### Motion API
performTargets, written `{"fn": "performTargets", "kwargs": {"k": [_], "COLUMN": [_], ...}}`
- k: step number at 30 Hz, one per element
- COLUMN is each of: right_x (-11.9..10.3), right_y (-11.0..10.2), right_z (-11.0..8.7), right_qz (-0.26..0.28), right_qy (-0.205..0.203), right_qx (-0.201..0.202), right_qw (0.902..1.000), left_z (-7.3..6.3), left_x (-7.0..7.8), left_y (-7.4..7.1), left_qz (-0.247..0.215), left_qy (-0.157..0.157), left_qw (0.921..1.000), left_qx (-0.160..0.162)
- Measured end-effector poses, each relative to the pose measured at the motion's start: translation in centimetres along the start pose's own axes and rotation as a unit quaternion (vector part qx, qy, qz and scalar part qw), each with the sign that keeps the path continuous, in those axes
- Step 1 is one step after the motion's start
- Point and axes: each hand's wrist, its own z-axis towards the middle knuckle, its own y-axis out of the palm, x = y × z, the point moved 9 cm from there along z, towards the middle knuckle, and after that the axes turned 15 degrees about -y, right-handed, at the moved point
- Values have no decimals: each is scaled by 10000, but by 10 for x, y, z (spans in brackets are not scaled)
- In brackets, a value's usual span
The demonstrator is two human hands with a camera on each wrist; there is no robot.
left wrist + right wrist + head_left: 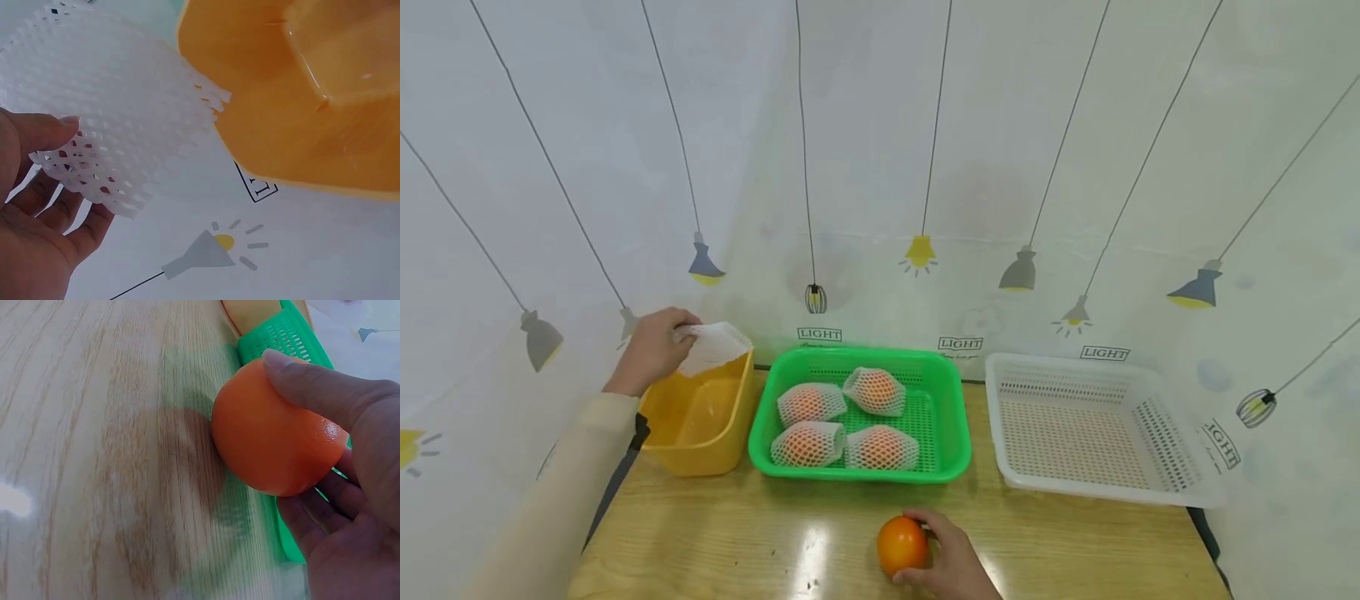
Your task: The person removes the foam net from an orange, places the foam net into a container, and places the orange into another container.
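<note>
My left hand (657, 348) pinches a white foam fruit net (715, 346) between thumb and fingers, over the back of the yellow bin (700, 454). In the left wrist view the net (119, 94) looks flattened, with its far edge overlapping the bin's rim. No fruit shows inside it. Near the front of the table, my right hand (953, 560) grips a bare orange (902, 546). The right wrist view shows the thumb on one side of the orange (275, 431) and the fingers around the other, close over the wood.
Behind the orange stands a green basket (865, 477) holding several fruits in foam nets (808, 402). To its right is a white basket (1105, 492) with a perforated floor. All stand on a wooden table (715, 533) before a lamp-patterned wall covering (880, 167).
</note>
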Motion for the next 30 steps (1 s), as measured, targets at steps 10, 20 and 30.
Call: {"fn": "performTargets", "kwargs": {"k": [10, 20, 30], "right_x": [-1, -4, -2], "right_y": [-1, -1, -1], "right_z": [-1, -2, -2], "right_qz": [-137, -116, -103], "right_qy": [-169, -242, -130], "right_qx": [25, 80, 89], "right_qw": [9998, 9996, 9998], "left_z": [22, 30, 31], "left_x": [-31, -52, -55], "left_y": [29, 62, 84], "left_qz": [810, 1263, 1472], "left_qy": [-306, -382, -350], "left_qw": [9912, 9772, 9653], "left_qx": [-1000, -1663, -2128]}}
